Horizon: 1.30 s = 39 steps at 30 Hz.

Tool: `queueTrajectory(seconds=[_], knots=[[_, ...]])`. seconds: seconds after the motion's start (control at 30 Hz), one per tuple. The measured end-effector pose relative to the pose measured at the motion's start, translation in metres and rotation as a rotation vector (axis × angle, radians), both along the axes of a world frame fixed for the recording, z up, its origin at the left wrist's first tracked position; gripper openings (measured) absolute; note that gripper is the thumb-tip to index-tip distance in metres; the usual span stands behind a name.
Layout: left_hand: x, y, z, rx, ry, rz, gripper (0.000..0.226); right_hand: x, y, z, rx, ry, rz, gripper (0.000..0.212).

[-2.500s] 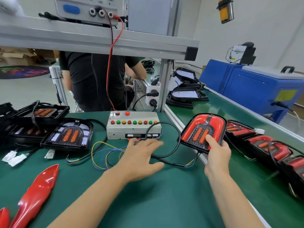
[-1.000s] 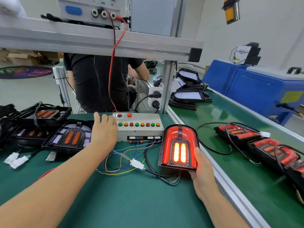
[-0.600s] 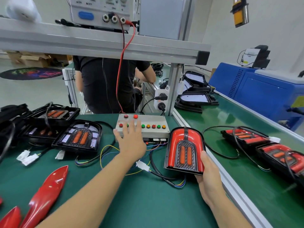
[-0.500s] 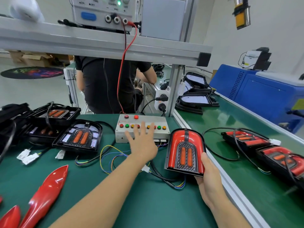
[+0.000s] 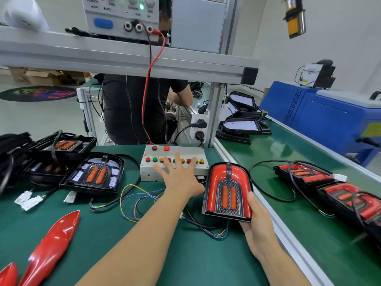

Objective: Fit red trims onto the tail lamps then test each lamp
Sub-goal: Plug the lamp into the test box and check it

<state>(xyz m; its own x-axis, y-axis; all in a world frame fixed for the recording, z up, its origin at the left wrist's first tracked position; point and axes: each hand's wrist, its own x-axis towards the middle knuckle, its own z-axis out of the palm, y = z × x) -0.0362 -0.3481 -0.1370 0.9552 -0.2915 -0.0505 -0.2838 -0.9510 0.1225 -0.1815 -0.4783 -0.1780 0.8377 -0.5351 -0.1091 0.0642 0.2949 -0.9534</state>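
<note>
Left hand [image 5: 181, 178] spread flat, fingers laid over button row of test box [image 5: 173, 164]; which button is pressed cannot be told. Trimmed tail lamp [image 5: 227, 191] gripped at lower corner by right hand [image 5: 258, 226], at 3 o'clock of left hand, unlit. Untrimmed lamps [image 5: 94, 174] at 9 o'clock, loose red trims [image 5: 51, 248] at 7 o'clock: fitting judged unfinished. Trimmed lamps [image 5: 338, 190] laid at 3 o'clock, likely tested.

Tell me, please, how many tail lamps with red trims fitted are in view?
3. One lamp is held upright by the right hand; two more lie on the conveyor to the right. Others may lie beyond the frame edge.
</note>
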Motion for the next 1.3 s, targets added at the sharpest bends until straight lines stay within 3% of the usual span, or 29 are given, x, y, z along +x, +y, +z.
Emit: queueTrajectory(seconds=[0.17,0.43,1.3], knots=[[0.006,0.002,0.009,0.007,0.037,-0.003,0.102,0.001,-0.001,0.000,0.006,0.003,0.010,0.033],[0.003,0.004,0.001,-0.011,0.040,-0.043,0.096,0.003,-0.001,-0.003,0.013,-0.005,-0.008,0.033],[0.002,0.003,0.002,-0.076,0.036,-0.032,0.087,-0.002,0.005,-0.004,-0.011,-0.062,-0.014,0.061]])
